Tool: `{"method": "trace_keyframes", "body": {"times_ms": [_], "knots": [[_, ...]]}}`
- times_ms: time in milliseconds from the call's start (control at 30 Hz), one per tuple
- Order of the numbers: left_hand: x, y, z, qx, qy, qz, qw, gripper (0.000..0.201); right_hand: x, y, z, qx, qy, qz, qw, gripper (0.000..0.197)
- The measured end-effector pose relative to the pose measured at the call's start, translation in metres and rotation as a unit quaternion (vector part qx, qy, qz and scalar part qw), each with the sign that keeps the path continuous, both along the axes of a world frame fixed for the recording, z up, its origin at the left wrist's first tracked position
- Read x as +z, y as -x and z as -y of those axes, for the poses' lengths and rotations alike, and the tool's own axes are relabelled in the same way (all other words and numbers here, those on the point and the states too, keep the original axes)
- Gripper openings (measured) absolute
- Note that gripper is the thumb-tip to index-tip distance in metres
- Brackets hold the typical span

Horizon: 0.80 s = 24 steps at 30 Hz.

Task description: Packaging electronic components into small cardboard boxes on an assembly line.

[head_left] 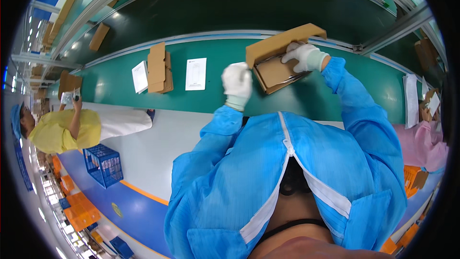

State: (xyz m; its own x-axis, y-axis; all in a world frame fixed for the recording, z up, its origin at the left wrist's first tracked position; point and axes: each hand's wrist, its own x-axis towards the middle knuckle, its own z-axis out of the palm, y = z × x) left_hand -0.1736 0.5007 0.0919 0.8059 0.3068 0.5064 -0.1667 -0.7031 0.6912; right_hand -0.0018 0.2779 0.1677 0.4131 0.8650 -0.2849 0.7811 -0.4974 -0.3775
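An open brown cardboard box point(275, 69) lies on the green conveyor belt point(110, 84) in front of me, its lid point(280, 43) tipped up at the far side. My right hand point(303, 56), in a white glove, grips the box where the lid meets the tray, fingers spread over the inside. A flat brown insert with a thin dark strip lies in the tray. My left hand point(237, 82), also gloved, hovers just left of the box with its fingers curled; nothing shows in it. Blue sleeves cover both arms.
Left on the belt lie a white leaflet point(195, 73), a folded cardboard box point(158, 67) and a white booklet point(140, 76). A person in yellow point(67, 129) stands far left by a blue crate point(103, 165). A person in pink point(424, 144) and papers point(411, 100) are at the right.
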Motion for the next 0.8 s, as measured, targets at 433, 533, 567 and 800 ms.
{"method": "trace_keyframes", "body": {"times_ms": [433, 533, 567, 800], "knots": [[-0.015, 0.021, -0.132, 0.298, -0.113, -0.545, 0.775, 0.099, 0.012, 0.003, -0.007, -0.022, 0.067, -0.027, 0.997, 0.051], [-0.009, 0.013, -0.139, 0.300, -0.080, -0.569, 0.761, 0.097, 0.011, 0.005, -0.007, -0.031, 0.060, -0.028, 0.997, 0.051], [-0.010, 0.012, -0.143, 0.294, -0.029, -0.592, 0.750, 0.095, 0.010, 0.006, -0.006, -0.033, 0.059, -0.020, 0.998, 0.051], [0.002, 0.005, -0.131, 0.263, -0.136, -0.595, 0.747, 0.066, 0.005, 0.008, -0.002, -0.038, 0.022, -0.033, 0.998, 0.051]]}}
